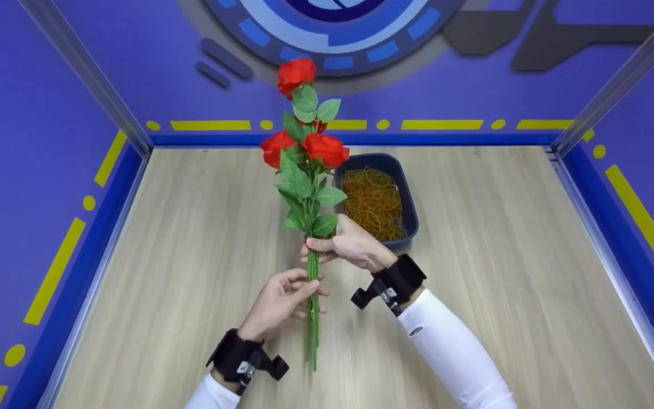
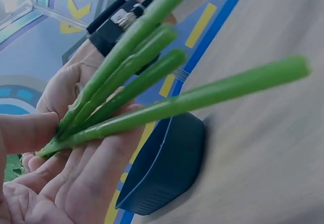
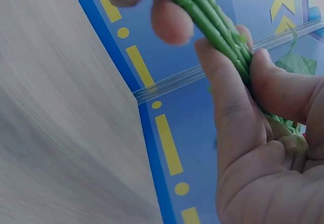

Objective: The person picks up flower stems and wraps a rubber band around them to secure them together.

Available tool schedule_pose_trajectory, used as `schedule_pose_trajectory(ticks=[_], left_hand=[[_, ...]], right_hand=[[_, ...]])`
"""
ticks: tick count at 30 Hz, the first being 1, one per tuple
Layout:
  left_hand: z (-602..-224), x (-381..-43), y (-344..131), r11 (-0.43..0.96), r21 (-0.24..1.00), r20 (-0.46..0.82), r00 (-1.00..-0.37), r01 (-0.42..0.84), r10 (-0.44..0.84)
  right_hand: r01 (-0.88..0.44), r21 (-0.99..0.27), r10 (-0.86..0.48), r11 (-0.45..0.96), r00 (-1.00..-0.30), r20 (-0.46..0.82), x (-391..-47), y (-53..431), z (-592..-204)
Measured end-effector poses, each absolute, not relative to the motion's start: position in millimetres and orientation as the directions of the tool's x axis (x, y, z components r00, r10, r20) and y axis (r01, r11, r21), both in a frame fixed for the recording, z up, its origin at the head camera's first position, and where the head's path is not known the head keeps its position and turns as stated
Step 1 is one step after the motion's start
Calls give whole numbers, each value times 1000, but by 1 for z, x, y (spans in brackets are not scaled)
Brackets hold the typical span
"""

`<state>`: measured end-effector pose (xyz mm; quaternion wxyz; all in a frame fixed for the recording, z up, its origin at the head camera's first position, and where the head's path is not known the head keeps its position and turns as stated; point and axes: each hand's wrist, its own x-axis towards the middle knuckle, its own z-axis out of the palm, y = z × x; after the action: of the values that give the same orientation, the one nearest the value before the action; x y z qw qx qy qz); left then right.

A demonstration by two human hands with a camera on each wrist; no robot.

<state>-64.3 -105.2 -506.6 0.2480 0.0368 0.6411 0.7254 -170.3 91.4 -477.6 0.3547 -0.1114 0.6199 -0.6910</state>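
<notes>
A bunch of artificial-looking red roses (image 1: 327, 150) with green leaves and long stems is held over the table, blooms toward the back wall. My right hand (image 1: 355, 241) pinches the stems just below the leaves, between thumb and fingers. Lower down, my left hand (image 1: 281, 301) holds the same stems, its thumb across the front and its fingers behind. Several cut stem ends (image 2: 243, 85) fan out past the left thumb in the left wrist view. In the right wrist view the green stems (image 3: 217, 29) run tightly together into the right hand's grip.
A dark blue plastic basket (image 1: 410, 207) full of tan rubber bands (image 1: 373, 204) stands behind my right hand, partly covered by the blooms. Blue printed walls (image 1: 361, 108) with yellow marks enclose the wood-grain table (image 1: 508, 255) at the back and both sides.
</notes>
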Motion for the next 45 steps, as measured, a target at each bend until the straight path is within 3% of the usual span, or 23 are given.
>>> schedule_pose_trajectory(ticks=[9,18,24,31,45], left_hand=[[-510,-71,-103,-90,936,-260,-840,-340,476],[-515,-67,-94,-111,966,-152,-863,-233,482],[-511,-65,-88,-188,963,-96,-898,-193,429],[-504,-70,-82,-194,970,-80,-950,-144,303],[-503,-76,-58,-288,957,14,-989,-30,150]], right_hand=[[320,-946,-627,52,-726,-280,-167,93,-473],[201,-976,-604,89,-768,-213,-158,101,-469],[131,-990,-492,45,-860,-136,-150,121,-470],[111,-989,-252,-93,-964,-85,-136,145,-481],[197,-958,24,-207,-978,-206,-94,152,-514]])
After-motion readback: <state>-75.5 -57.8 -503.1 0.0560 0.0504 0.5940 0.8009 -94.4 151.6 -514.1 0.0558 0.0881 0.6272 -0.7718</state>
